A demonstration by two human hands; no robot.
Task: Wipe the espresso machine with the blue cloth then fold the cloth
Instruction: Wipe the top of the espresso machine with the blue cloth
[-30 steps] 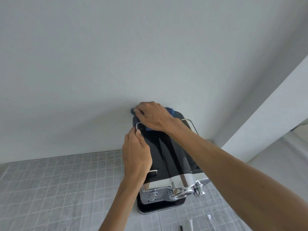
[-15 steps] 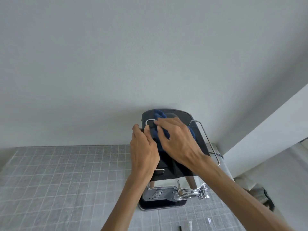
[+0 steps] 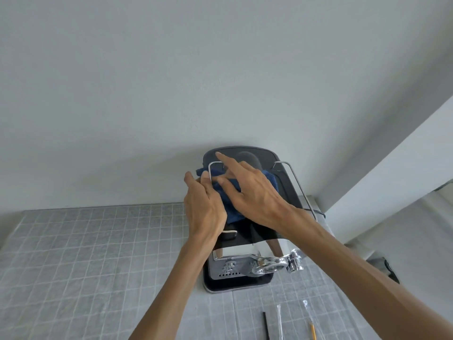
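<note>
Two hands at work over one espresso machine [image 3: 247,241], backed against the white wall [image 3: 220,69] on a grey tiled counter [image 3: 85,253]. On top of the machine, a glossy black deck between two chrome rails [image 3: 297,187], mirroring the arms above it. Lower down, at the front, a chrome portafilter handle [image 3: 277,262] jutting right over the drip tray. Bunched on the left half of the deck, the blue cloth [image 3: 232,209], spilling a little under the left rail.

Right hand [image 3: 252,192] laid flat on the cloth, fingers spread and loose, index finger stretched past it toward the rear lid; pressing, not gripping. Left hand [image 3: 204,207] alongside at the left rail, thumb and fingers curled at the cloth's edge, apparently pinching it; exact hold hidden by the right hand.

Probably mid-wipe on the top, with front and sides not yet done and folding to follow. Best handled with an even palm, long strokes from rear to front, cloth flattened rather than wadded, edges kept from snagging on the rails. Beyond that, a few slim sticks [image 3: 279,320] lying on the counter, well apart.
</note>
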